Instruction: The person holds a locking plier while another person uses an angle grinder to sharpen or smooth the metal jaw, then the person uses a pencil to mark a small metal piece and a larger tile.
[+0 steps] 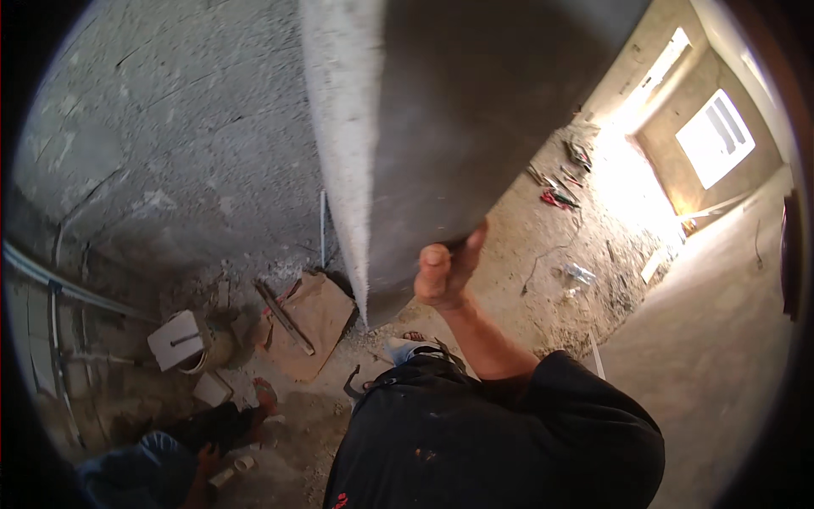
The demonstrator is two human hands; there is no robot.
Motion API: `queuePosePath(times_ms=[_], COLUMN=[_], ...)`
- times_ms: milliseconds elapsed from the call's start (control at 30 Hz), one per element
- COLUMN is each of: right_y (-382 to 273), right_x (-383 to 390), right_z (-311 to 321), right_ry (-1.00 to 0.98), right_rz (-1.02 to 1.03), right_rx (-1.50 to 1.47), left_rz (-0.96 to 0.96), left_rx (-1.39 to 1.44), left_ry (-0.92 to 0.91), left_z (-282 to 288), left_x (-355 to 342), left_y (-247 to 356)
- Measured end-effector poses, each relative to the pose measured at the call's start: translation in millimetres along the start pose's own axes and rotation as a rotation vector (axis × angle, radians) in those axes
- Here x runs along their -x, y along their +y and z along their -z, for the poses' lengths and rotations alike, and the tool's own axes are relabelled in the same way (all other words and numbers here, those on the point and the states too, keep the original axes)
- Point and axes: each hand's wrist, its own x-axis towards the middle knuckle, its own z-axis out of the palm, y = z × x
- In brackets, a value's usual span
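Note:
A tall pillar (475, 110) with a smooth dark-grey face and a narrow, rough whitish side rises right in front of me. Its base narrows toward the floor near my feet. My right hand (448, 276) is at its right-hand edge, thumb toward the grey face and fingers curled along the edge. The fingertips are partly hidden, and I make out no tool in this hand. Bent at the elbow, the right forearm (492, 335) comes out of a black sleeve. My left hand does not show.
Left of the pillar lie a brown sheet (318, 327) with a long bar (286, 318), and a bucket (216, 349) beside a white tile (175, 339). Another person (144, 471) is low at the left. Scattered tools (555, 199) and a clear bottle (579, 273) lie on the right-hand floor.

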Motion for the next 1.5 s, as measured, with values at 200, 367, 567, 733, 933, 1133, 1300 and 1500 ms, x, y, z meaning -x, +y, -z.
queuePosePath(times_ms=[200,367,567,733,933,1133,1300,1500], right_y=[7.1,-3.4,-4.9,-9.6,-1.3,32.4,92.1,182.7], right_x=[-7.4,-21.5,-22.7,-26.4,-31.5,-28.5,-7.0,51.4], right_z=[-8.9,5.1,5.8,17.9,51.3,101.2,144.0,207.3], right_ry=[-0.010,-0.013,-0.014,-0.067,-0.225,-0.254,-0.636,-0.872], right_rz=[0.077,0.194,0.192,0.143,0.021,-0.119,-0.406,-0.684], right_rx=[0.065,0.225,0.247,0.246,0.061,0.045,0.143,0.354], left_rz=[0.190,0.007,-0.416,-0.694,-0.948,-1.108,-0.933,-0.848], left_rx=[-0.610,-0.178,0.124,0.266,0.379,0.427,0.501,0.335], left_ry=[0.352,0.780,0.879,0.841,0.755,0.659,0.686,0.847], left_z=[-24.5,-77.3,-113.8,-130.9,-143.6,-161.1,-214.8,-247.9], left_x=[21.6,17.5,31.9,31.0,23.0,-1.9,-17.3,-53.8], left_y=[65.7,293.2,469.6,557.5,623.4,679.1,724.2,731.2])
